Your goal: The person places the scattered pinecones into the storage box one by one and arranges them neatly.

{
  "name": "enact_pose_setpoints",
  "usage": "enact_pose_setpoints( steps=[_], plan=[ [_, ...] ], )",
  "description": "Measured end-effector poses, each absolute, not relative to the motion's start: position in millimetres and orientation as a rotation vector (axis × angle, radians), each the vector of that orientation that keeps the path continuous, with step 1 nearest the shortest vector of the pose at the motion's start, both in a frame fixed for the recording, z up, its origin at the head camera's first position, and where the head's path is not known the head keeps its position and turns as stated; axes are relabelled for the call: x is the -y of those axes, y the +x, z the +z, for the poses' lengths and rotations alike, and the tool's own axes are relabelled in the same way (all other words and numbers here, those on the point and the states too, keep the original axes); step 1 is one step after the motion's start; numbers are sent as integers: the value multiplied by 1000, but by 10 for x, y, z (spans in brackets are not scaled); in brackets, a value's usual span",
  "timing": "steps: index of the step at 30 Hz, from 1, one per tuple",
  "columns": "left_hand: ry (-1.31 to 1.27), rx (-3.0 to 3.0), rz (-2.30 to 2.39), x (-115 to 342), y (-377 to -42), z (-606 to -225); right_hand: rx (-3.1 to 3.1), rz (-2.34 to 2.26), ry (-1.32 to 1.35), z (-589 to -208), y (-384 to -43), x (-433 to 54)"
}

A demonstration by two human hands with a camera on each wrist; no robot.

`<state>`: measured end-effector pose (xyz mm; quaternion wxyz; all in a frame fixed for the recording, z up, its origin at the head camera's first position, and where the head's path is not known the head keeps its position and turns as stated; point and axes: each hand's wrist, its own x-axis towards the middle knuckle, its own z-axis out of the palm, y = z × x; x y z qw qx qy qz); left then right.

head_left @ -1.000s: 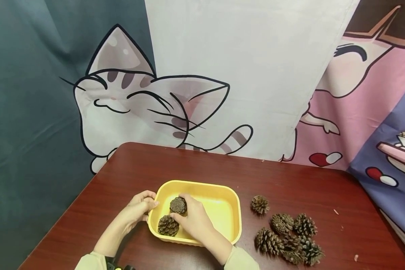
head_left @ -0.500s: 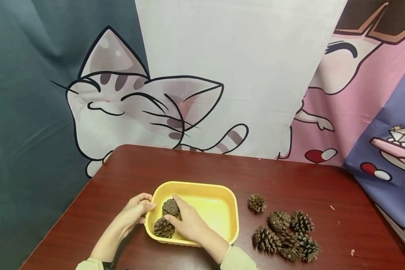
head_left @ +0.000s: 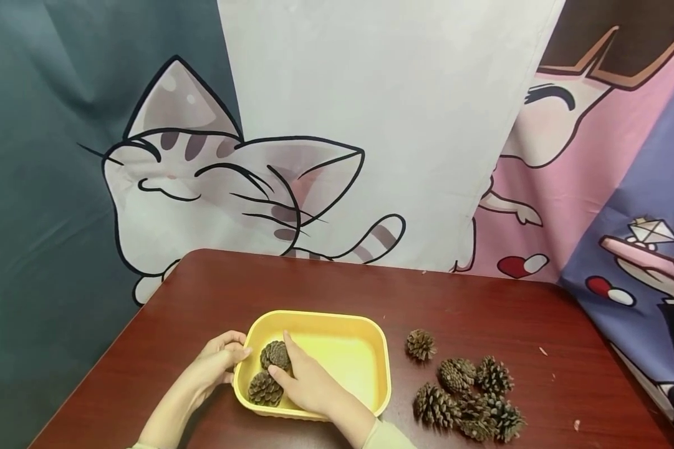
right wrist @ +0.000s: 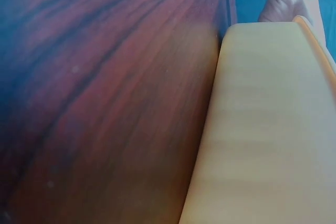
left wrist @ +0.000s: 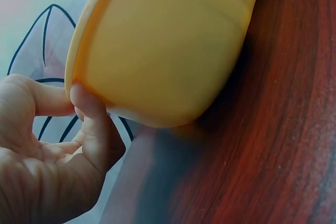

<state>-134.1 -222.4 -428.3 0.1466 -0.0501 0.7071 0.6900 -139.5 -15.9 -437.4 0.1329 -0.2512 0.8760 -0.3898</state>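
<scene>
A yellow plastic container [head_left: 348, 365] stands on the table with two brown pine cones in its left part. My left hand [head_left: 216, 362] pinches its left rim; in the left wrist view the thumb and a finger of the left hand [left wrist: 68, 145] meet at that rim [left wrist: 79, 51]. Reaching in over the near side, my right hand [head_left: 314, 383] grips the farther pine cone [head_left: 275, 354] between thumb and fingers. The nearer pine cone [head_left: 265, 388] lies against it, by the left wall. The right wrist view shows the container's outer wall [right wrist: 268, 129], not the right hand.
To the right of the container, a single pine cone [head_left: 420, 345] lies apart from a cluster of several pine cones [head_left: 474, 415]. Small pale flakes are scattered on the reddish-brown table [head_left: 314, 280]. A cartoon-printed curtain [head_left: 415, 125] hangs behind it.
The right hand has moved the gripped pine cone slightly left, towards the container's left wall. The left hand keeps its hold on the rim. The head view has shifted a little.
</scene>
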Motion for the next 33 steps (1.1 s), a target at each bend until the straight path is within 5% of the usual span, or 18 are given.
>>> enact_pose_setpoints(
  steps=[33],
  plan=[
    [-120, -2022, 1956, 2239, -1339, -4237, -2646, -1017, -831, -4189, -1443, -68]
  ],
)
